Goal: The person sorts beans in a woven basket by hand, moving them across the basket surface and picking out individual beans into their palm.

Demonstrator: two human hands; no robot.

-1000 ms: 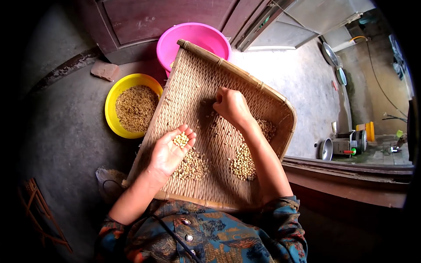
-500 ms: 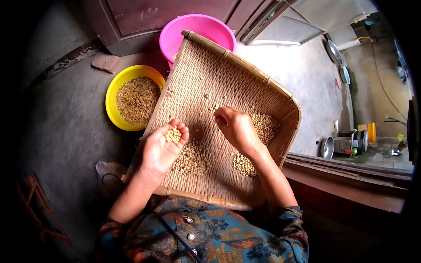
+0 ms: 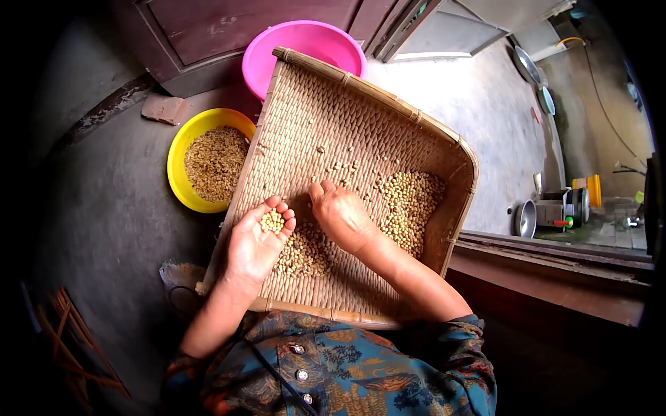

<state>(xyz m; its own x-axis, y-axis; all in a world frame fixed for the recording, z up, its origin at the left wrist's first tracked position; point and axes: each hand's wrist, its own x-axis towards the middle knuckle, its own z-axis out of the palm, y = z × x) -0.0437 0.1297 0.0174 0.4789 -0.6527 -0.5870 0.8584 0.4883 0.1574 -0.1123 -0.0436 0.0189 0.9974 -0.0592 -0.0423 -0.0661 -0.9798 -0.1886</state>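
Note:
A woven basket tray [image 3: 295, 111] with a bamboo rim lies tilted in front of me. My left hand [image 3: 255, 243], palm up with curled fingers, cups a small heap of pale beans [image 3: 272, 222] over the tray's left side. My right hand [image 3: 341, 213] is low over the tray's middle, thumb and fingertips pressed together; whatever they pinch is too small to make out. A large pile of beans [image 3: 409, 208] lies along the tray's right side. Another, darker pile [image 3: 302, 255] sits partly under my hands. Loose beans [image 3: 343, 168] are scattered above my right fingertips.
Left of the tray stands a yellow basin [image 3: 177, 166] holding brownish grains. Behind the tray is a pink basin [image 3: 257, 59]. A brick [image 3: 164, 109] lies by the door. A metal bowl [image 3: 526, 219] and a small machine [image 3: 553, 209] are at the right.
My right hand has moved left and down, nearer my left hand, uncovering more of the right bean pile. My left hand still cups its beans and has shifted slightly.

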